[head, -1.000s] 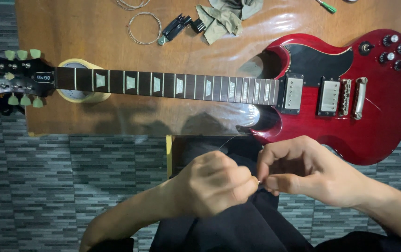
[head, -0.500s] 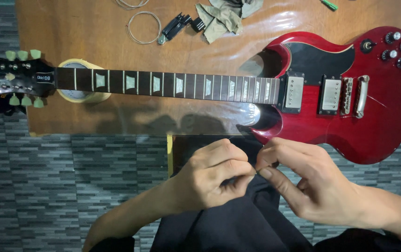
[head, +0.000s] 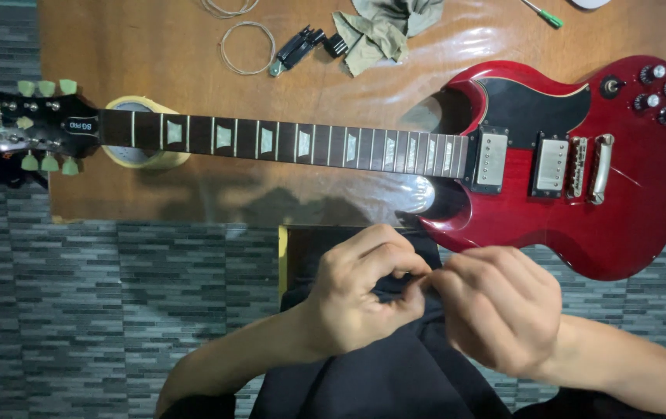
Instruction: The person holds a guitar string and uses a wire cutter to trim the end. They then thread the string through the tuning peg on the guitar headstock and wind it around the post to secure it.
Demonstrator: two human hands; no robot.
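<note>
Just below the red guitar (head: pixel 550 163), over the lap, the left hand (head: pixel 360 299) and right hand (head: pixel 499 310) pinch together on something too thin to make out, perhaps a string, which could slip free if either pinch loosens.

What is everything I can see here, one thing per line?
Electric guitar: one, dark red body, lying flat across the table, headstock to the left.
Tape roll: one, cream, under the neck near the headstock.
Wire coils: two, silvery, top of table.
Black tool: one, beside the coils.
Cloth: one, olive, crumpled, top centre.
Screwdriver: one, green handle, top right.
Table: one, brown wood.
Floor: grey striped tiles.
Left hand: pinched fingertip to fingertip with right hand, over the lap; whatever they pinch is too thin to see.
</note>
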